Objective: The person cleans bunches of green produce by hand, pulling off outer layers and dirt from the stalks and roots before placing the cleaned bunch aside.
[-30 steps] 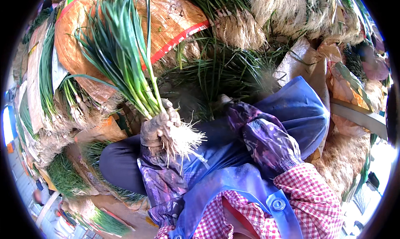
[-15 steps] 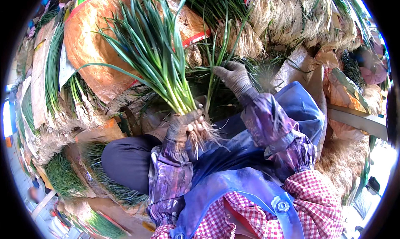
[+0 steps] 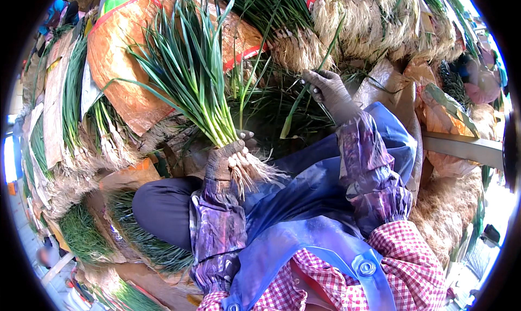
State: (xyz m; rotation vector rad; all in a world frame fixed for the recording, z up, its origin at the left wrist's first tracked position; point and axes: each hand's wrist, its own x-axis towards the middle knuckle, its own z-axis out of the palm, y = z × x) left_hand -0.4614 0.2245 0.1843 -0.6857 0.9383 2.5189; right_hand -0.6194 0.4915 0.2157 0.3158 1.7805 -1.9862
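Note:
My gloved left hand is wrapped round a bunch of green onions just above the white bulbs. Their leaves fan up and away to the left, and the pale roots hang out to the right of the fist. One or two thinner stalks stand a little apart on the bunch's right side. To the right, my gloved right hand pinches a single loose green onion leaf between thumb and fingers. Its wide pale end points down over my lap, apart from the bunch.
Ahead lie stacked green onions with roots toward me. An orange sack with red edging covers part of the pile at left. Loose leaves litter the ground before my legs. A metal bar juts in at right.
My right hand has moved right, away from the bunch, and the leaf it pinches is now separate. My left hand has shifted slightly left with the bunch.

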